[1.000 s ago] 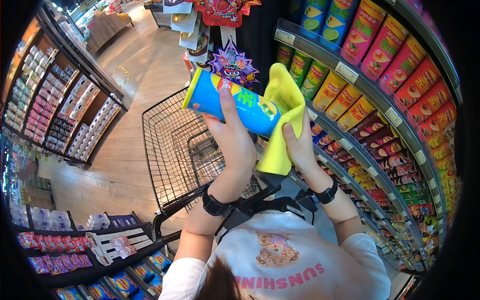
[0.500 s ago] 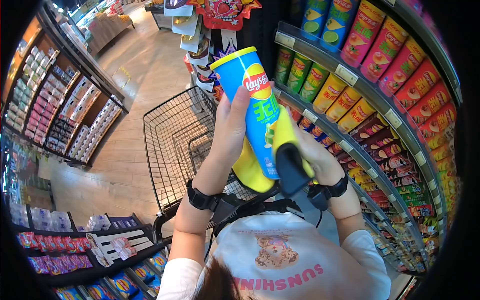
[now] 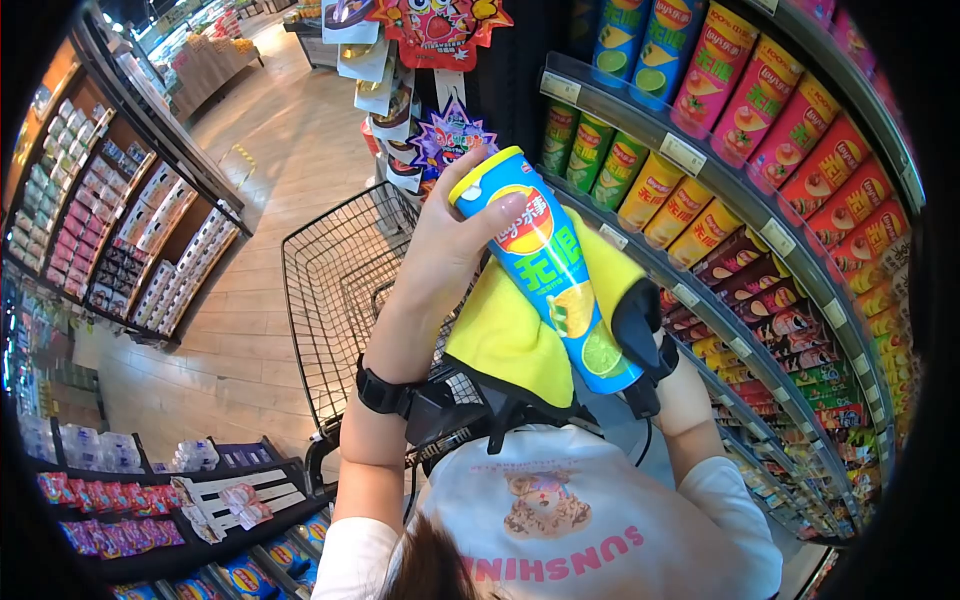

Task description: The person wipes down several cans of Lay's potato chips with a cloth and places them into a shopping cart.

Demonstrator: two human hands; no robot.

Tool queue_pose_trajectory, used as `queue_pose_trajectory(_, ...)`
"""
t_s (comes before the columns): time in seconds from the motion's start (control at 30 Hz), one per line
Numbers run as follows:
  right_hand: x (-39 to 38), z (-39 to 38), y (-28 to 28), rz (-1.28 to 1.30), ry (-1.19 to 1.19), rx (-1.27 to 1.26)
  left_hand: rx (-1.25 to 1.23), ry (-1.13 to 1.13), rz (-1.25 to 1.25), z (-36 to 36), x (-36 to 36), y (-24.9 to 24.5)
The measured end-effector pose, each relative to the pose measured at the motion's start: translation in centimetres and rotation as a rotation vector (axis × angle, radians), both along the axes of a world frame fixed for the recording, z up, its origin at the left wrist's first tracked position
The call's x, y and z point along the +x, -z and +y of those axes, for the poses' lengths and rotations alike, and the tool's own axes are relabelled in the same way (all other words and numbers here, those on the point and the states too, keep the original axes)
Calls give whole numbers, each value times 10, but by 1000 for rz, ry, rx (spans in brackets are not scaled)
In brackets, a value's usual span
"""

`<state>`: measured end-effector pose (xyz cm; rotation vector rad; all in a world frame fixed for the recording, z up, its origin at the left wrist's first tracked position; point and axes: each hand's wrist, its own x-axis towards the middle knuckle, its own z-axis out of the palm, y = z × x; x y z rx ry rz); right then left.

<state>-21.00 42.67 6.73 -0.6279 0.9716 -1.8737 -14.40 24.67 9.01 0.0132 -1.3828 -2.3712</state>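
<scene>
My left hand is closed around the upper end of a blue Lay's chip canister with a yellow lid, its thumb across the logo. The canister tilts, its base low and to the right, showing a lime picture. A yellow cloth with dark edging lies behind and around the canister, draping on both sides. My right hand is hidden behind the cloth's dark-edged right part; only the right wrist and forearm show. From there it holds the cloth up against the canister's lower side.
A wire shopping cart stands just ahead. Shelves of chip canisters and snack packs curve along the right. Packaged goods fill a rack on the left, and hanging snack bags are in front. Wooden floor runs ahead left.
The canister has come lower and turned, so the lime picture faces up. My left hand has moved up to its top end. The cloth has spread wider, and my right hand has gone behind it.
</scene>
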Motion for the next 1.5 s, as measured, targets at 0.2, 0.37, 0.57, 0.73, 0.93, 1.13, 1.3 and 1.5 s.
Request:
queue_pose_trajectory(0.2, -24, -20, -18, 115, -24, 246, -232, -196, -140, 22, -3, 3)
queue_pose_trajectory(0.37, -10, -35, -8, 1254, 340, 387, -429, -709, -203, 4, -20, 19)
queue_pose_trajectory(0.57, 8, -35, 6, 1934, 691, 524, -182, -716, -172, -37, -7, 1)
queue_pose_trajectory(0.73, 5, -36, 0, 1758, 626, 481, -192, -687, -87, -47, 12, -19)
queue_pose_trajectory(0.93, -10, -33, -22, 1025, 54, 291, -313, -495, 103, -61, 15, -31)
queue_pose_trajectory(1.13, -5, -25, -20, 328, -305, 60, -291, -267, 249, -67, 7, -26)
queue_pose_trajectory(1.3, 0, -9, 4, -148, -341, 80, -110, -303, 364, -53, 6, -29)
queue_pose_trajectory(1.5, -2, -23, 0, 72, 15, -28, -253, -613, 388, -33, 16, -48)
